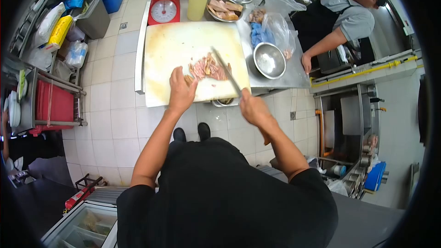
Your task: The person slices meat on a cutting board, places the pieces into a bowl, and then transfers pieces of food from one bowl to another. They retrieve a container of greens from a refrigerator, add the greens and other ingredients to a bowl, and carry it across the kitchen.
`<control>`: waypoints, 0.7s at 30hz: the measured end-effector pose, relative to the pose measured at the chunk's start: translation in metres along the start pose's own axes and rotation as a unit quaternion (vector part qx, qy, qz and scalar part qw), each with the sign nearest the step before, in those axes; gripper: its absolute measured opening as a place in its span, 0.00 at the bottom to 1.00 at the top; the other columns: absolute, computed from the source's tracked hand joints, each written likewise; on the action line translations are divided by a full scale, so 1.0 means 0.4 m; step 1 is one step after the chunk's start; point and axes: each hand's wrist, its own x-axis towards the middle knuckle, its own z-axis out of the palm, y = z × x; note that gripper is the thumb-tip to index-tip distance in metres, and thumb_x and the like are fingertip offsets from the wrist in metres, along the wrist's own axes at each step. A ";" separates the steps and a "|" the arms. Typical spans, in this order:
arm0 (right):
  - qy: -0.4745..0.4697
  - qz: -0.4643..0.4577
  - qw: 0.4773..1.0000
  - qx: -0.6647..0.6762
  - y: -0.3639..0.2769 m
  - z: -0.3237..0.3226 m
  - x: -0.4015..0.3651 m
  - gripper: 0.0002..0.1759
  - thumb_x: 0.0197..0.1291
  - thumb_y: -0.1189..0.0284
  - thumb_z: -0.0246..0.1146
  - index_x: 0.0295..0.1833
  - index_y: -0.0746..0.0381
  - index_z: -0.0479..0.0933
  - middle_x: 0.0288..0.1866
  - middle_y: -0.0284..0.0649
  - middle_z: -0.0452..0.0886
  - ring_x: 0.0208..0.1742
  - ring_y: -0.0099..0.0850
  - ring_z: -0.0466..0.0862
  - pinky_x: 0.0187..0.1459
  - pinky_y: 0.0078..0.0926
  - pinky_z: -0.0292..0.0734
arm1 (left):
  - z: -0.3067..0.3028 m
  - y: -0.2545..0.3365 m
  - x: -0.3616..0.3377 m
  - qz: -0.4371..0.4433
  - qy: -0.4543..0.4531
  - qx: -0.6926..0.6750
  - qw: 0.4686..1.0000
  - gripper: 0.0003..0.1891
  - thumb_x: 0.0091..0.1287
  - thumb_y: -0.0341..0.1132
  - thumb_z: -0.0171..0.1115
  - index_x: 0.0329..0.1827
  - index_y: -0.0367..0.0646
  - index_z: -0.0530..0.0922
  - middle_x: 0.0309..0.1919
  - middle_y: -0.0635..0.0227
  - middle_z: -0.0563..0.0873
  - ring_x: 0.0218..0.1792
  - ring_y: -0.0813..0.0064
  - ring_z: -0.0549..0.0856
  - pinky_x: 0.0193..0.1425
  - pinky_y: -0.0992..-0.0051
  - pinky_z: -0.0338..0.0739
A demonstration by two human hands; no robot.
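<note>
My right hand (pixel 255 109) grips a knife (pixel 225 69) by its handle. The blade slants up and to the left across a heap of sliced meat (pixel 209 68), pink with brownish edges. On the heap's left, my left hand (pixel 182 91) is closed, thumb and fingers around a small piece of meat (pixel 189 80), mostly hidden by the hand. Both lie on a large white cutting board (pixel 167 48) with yellowish stains, and a few scraps are scattered over it.
Beyond the board stand a red scale (pixel 163 7), a squeeze bottle (pixel 198 2) of pale yellow liquid and a bowl of meat pieces (pixel 225 8). To the right are a steel bowl (pixel 269 60) and plastic bags (pixel 278 30). A person (pixel 344 16) rests a hand on the table edge.
</note>
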 end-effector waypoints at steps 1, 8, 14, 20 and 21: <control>0.013 0.027 0.999 -0.017 0.019 -0.005 -0.005 0.13 0.63 0.70 0.52 0.49 0.66 0.65 0.32 0.64 0.81 0.37 0.60 0.83 0.40 0.56 0.77 | 0.027 0.016 -0.003 0.000 -0.009 0.000 1.000 0.31 0.65 0.36 0.63 0.65 0.28 0.62 0.63 0.37 0.66 0.64 0.43 0.66 0.68 0.56 0.61; 0.007 0.056 0.998 -0.027 0.068 0.067 0.026 0.12 0.62 0.76 0.48 0.50 0.68 0.66 0.35 0.65 0.81 0.40 0.58 0.84 0.44 0.53 0.78 | 0.171 0.091 0.096 -0.035 -0.062 0.072 0.995 0.50 0.60 0.64 0.61 0.75 0.36 0.54 0.71 0.30 0.52 0.74 0.35 0.46 0.74 0.41 0.40; -0.072 0.072 0.964 0.247 0.032 0.038 -0.014 0.09 0.68 0.73 0.47 0.46 0.68 0.65 0.28 0.56 0.81 0.22 0.46 0.83 0.26 0.42 0.79 | 0.224 0.128 0.101 0.063 0.000 0.126 0.990 0.35 0.55 0.62 0.66 0.57 0.45 0.80 0.64 0.46 0.68 0.67 0.45 0.62 0.69 0.43 0.49; -0.147 0.033 0.891 0.428 0.090 0.109 -0.011 0.11 0.70 0.68 0.49 0.45 0.66 0.62 0.22 0.43 0.75 0.16 0.32 0.77 0.16 0.30 0.75 | 0.255 0.144 0.086 0.054 0.032 0.161 0.985 0.26 0.55 0.55 0.68 0.50 0.46 0.84 0.62 0.49 0.72 0.65 0.48 0.65 0.67 0.44 0.53; -0.168 0.024 0.878 0.448 0.090 0.113 -0.010 0.11 0.70 0.68 0.49 0.45 0.66 0.62 0.22 0.42 0.74 0.17 0.31 0.77 0.16 0.30 0.76 | 0.256 0.141 0.089 0.047 0.035 0.189 0.980 0.24 0.55 0.54 0.68 0.49 0.47 0.84 0.62 0.50 0.73 0.64 0.49 0.67 0.66 0.44 0.55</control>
